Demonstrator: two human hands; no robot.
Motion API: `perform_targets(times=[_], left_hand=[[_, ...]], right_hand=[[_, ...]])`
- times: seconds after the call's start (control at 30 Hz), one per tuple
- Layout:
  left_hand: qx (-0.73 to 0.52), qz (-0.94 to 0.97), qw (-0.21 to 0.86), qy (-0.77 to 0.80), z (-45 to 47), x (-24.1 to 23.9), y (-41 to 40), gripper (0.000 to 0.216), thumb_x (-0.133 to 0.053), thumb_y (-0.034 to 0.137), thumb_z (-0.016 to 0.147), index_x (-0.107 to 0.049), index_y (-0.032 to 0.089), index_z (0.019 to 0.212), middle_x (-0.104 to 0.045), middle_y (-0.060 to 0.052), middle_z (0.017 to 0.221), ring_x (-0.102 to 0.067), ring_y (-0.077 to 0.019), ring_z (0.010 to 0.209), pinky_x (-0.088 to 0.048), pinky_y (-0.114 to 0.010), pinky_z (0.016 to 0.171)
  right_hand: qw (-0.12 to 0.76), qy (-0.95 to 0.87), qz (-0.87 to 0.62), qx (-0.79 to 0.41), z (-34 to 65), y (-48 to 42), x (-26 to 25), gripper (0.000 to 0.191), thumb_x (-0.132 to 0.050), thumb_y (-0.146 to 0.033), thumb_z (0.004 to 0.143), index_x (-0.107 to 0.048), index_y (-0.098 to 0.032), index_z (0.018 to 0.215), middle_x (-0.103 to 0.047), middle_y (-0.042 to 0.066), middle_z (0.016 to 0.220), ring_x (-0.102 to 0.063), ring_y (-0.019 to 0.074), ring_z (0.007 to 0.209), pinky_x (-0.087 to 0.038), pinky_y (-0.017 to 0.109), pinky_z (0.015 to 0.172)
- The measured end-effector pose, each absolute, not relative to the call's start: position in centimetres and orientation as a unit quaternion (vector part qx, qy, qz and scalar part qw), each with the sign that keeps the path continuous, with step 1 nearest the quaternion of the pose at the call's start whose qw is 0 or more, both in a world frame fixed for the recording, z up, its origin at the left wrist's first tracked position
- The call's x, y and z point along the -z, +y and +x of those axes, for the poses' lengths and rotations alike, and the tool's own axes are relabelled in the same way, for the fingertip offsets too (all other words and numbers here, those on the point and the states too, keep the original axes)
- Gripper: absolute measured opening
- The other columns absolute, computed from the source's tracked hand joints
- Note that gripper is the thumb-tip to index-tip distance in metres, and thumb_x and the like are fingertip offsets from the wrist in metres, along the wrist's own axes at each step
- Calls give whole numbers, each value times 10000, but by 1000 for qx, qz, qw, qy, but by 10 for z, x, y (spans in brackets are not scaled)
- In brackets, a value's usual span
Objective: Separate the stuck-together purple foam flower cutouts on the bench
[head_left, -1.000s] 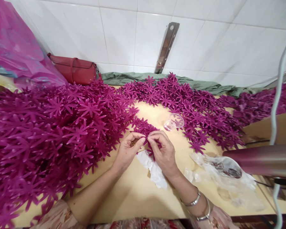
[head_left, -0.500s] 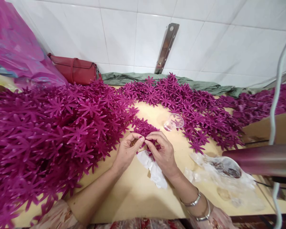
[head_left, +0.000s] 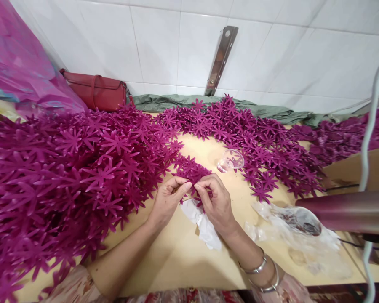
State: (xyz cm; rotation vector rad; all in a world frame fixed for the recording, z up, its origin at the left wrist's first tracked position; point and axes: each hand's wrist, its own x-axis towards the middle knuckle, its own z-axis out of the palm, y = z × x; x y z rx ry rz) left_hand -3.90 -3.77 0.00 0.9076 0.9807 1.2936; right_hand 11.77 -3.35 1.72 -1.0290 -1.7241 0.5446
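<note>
My right hand (head_left: 217, 202) is sitting a touch lower than a moment ago, fingertips still meeting my left hand (head_left: 169, 198); both are pinching one magenta flower (head_left: 194, 185) together, just above the white tissue (head_left: 202, 221) on the table (head_left: 183, 256).

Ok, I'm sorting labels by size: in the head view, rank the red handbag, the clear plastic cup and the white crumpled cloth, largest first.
1. red handbag
2. white crumpled cloth, though it lies nearer the camera and hands hide part of it
3. clear plastic cup
</note>
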Motion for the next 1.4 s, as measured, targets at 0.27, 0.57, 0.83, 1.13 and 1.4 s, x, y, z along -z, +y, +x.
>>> perform_targets(times=[0.27, 0.57, 0.83, 1.13, 1.4], left_hand=[[-576, 370, 598, 416, -39, 1, -35, 374, -859, 482, 763, -687, 150, 774, -621, 32, 679, -515, -76, 628, -440, -198, 638], [-629, 285, 615, 381, -38, 9, -31, 334, -843, 421, 812, -629, 166, 831, -589, 41, 738, -515, -50, 641, -443, -159, 624], [-648, 242, 613, 382, -39, 2, -30, 364, -833, 455, 810, -586, 201, 893, -488, 101, 620, -533, -42, 581, -557, -197, 730], [-652, 268, 608, 366, -42, 4, -30, 394, -734, 401, 915, -570, 321, 1263, -679, 2, 1223, -765, -178, 1033, -586, -328, 974], [-617, 356, 578, 398, -40, 5, -35, 318, -665, 412, 962, -717, 204, 1198, -734, -68, 1194, -740, -227, 1096, -559, -400, 1068]], right_hand=[[510, -643, -446, -357, 117, -33, -15, 155, -640, -305, 995, -624, -235, 858, -614, 7, 859, -593, 166, 810, -481, 318, 766], [567, -509, -469, -446, 123, -25, -14, 233, -662, -412, 974, -600, -233, 839, -550, -25, 808, -495, 135, 737, -434, 262, 711], [603, -242, -386, -656, 126, -16, -15, 381, -760, -599, 841, -678, -266, 1007, -776, 23, 996, -730, 217, 984, -577, 355, 869], [576, -376, -400, -606, 126, -17, -10, 295, -811, -417, 847, -709, -256, 1072, -806, 28, 994, -747, 189, 872, -602, 339, 829], [556, -414, -463, -552, 129, -21, -13, 275, -822, -445, 822, -664, -226, 870, -648, -64, 628, -561, 90, 544, -481, 206, 572]])
